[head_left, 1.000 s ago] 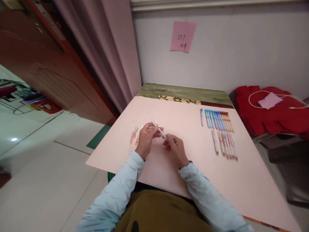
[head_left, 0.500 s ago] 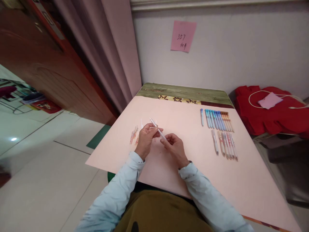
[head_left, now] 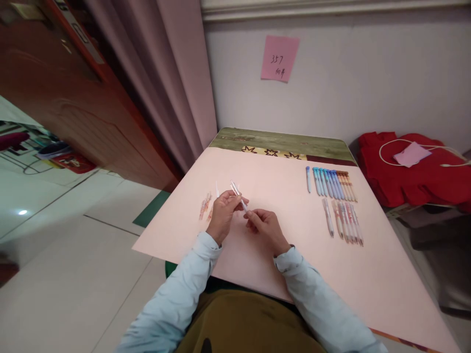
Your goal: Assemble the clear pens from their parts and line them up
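Right now a pale pen (head_left: 244,206) is being pinched in the grip of left hand (head_left: 222,214) and right hand (head_left: 268,228) alike, above the worktop (head_left: 239,267).

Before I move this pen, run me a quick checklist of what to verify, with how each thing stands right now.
1. Left hand has a grip on the white pen: ok, thumb and fingers close on its shaft.
2. Right hand is on the pen: ok, at its lower end.
3. Pen fully put together: cannot tell, the fingers cover part of it.
4. Printed pieces beside the left hand all in view: not ok, the hand partly hides some.
5. Upper row of pens closed up: not ok, a blue pen lies apart at its left.
6. Cable off the table: ok, it lies on the red cloth.
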A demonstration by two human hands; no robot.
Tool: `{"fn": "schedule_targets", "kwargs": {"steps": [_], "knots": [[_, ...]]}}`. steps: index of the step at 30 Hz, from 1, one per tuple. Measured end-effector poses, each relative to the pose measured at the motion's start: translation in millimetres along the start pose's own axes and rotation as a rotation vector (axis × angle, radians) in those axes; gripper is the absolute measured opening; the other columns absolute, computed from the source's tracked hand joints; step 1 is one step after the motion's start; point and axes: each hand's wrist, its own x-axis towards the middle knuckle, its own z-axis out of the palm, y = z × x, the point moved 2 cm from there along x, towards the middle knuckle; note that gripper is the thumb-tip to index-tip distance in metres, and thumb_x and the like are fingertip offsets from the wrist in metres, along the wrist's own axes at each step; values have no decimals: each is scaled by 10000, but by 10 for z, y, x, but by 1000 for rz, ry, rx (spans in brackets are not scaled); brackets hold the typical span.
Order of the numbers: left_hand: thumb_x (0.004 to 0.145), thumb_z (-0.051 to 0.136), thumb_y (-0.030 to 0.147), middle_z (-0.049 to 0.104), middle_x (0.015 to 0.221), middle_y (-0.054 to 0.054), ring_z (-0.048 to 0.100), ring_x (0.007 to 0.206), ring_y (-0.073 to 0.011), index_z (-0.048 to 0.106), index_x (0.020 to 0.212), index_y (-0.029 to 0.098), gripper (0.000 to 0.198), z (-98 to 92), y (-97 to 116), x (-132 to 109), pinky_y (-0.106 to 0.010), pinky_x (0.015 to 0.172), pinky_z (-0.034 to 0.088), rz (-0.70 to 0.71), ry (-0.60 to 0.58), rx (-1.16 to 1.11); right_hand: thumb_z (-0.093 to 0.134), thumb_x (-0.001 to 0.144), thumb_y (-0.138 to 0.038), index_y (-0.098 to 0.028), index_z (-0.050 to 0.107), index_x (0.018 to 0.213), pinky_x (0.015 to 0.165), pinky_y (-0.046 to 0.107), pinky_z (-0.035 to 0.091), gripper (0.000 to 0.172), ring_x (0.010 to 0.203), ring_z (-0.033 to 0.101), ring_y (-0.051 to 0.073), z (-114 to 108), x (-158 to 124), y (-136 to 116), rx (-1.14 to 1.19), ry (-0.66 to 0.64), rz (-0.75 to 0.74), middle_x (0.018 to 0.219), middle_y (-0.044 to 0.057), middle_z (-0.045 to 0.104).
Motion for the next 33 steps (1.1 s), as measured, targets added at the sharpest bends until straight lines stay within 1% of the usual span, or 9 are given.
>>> {"fn": "schedule_targets", "kwargs": {"steps": [4,8,10,12,14,16,20,26,33], "knots": [[763,734,372,742,793,-75,659,661,-158,571,853,168,276,13,-3,-25,-299,696,488,-14,56,44,713,790,-476,-212,740,821,604,279,470,267,625,590,163,-24,-6,-36,-282,176,-217,738,27,706],[747,745,358,738,787,-73,663,678,-165,576,893,164,296,94,16,-38,-311,716,496,-19,34,93,660,844,-411,-230,711,766,575,272,431,203,581,573,155,-37,-45,-65,-473,198,-294,671,3,678],[740,756,355,737,821,-71,669,715,-170,583,967,163,343,144,30,-57,-317,734,506,-23,9,131,652,850,-396,-229,705,767,585,273,426,193,590,585,159,-148,-107,-108,-573,253,-306,676,6,681],[737,765,362,734,899,-72,674,762,-173,583,1045,169,407,180,38,-106,-314,742,513,-13,-16,182,648,847,-395,-225,705,775,598,274,419,193,607,597,164,-372,-209,-175,-689,365,-298,690,13,688],[751,755,379,724,947,-67,672,794,-170,598,1058,176,400,197,20,-192,-307,750,518,-7,-65,249,639,842,-401,-223,709,771,601,275,397,204,614,599,168,-688,-346,-246,-834,522,-226,683,16,689],[784,719,400,717,909,-57,665,787,-165,633,983,173,314,203,-43,-304,-299,750,524,-43,-152,317,626,838,-401,-222,714,759,601,278,366,215,625,603,176,-1029,-490,-294,-1006,672,-68,680,18,696],[831,651,427,712,812,-51,655,745,-165,651,875,171,259,208,-238,-493,-286,709,528,-175,-279,391,584,855,-416,-209,737,822,603,296,323,259,659,620,207,-1490,-657,-301,-1295,778,218,708,60,711],[855,618,401,703,829,-40,661,799,-177,648,899,184,223,222,-331,-571,-300,753,526,-170,-318,432,535,884,-458,-208,736,854,625,310,331,322,705,640,232,-1599,-629,-264,-1419,785,356,755,89,721],[869,594,372,684,788,-24,641,764,-164,648,899,187,195,42,-271,-775,-272,722,494,-167,-303,468,465,890,-542,-245,737,872,572,326,311,403,717,643,281,-1699,-731,-256,-1421,789,476,769,105,714]]}}
